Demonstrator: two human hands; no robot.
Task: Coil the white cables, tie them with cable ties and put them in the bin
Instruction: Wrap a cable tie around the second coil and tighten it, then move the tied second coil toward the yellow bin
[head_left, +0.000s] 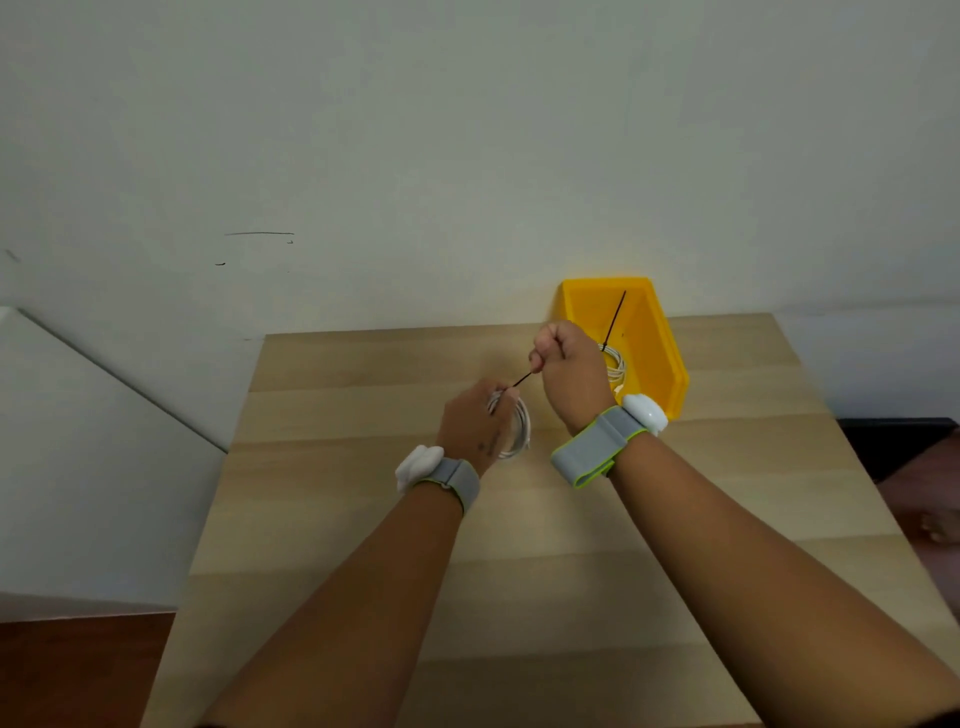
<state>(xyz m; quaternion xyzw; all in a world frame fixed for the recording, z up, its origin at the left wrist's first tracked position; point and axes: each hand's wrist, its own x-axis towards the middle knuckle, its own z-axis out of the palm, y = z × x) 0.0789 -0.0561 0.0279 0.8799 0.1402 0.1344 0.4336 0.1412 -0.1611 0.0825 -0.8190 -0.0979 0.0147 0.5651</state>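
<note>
While left hand (470, 423) grips white cable coil (521, 434), right hand (569, 374) pinches cable tie (523, 380) tail between hands. Coil likely light, springy: hold beside tie. Bin (670, 358) just beyond right hand.

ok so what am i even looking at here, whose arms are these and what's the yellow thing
There is no robot here. A person wears a camera on the head, so the single picture looks down along their own arms. The left hand grips a coiled white cable over the wooden table. The right hand pinches the tail of a black cable tie that runs to that coil, as if pulling it tight. The yellow thing is a bin at the table's far edge. Another coil, with a black tie on it, already lies inside. The grey bands on both wrists carry small white devices. I cannot tell what they are for.
</note>
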